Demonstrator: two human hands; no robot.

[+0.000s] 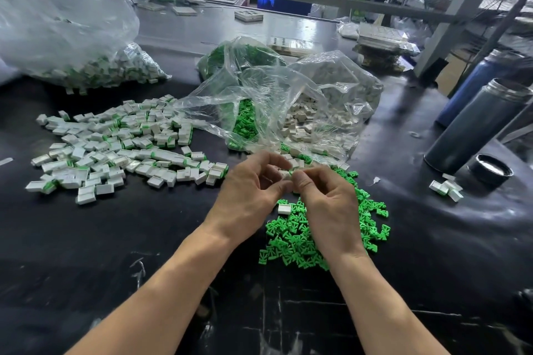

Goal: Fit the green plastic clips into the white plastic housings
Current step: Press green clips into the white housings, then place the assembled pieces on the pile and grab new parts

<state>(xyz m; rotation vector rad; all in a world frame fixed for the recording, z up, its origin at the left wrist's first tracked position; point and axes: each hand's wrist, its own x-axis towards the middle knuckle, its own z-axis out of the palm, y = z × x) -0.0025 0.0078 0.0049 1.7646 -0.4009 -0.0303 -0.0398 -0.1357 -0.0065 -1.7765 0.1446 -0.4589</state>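
Two hands meet just above the heap of green clips (323,228): the left hand (253,190) pinches a white housing (285,173). The right hand (328,199) pinches against that housing's end; what its fingertips grasp stays hidden. Finished pieces (115,147) lie left of the heap.

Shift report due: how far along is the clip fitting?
Done: a big spread of fitted housings, plus a bagful behind it. In hand: left hand and right hand both pinch one white housing. Left: loose green clips and two open bags of parts.
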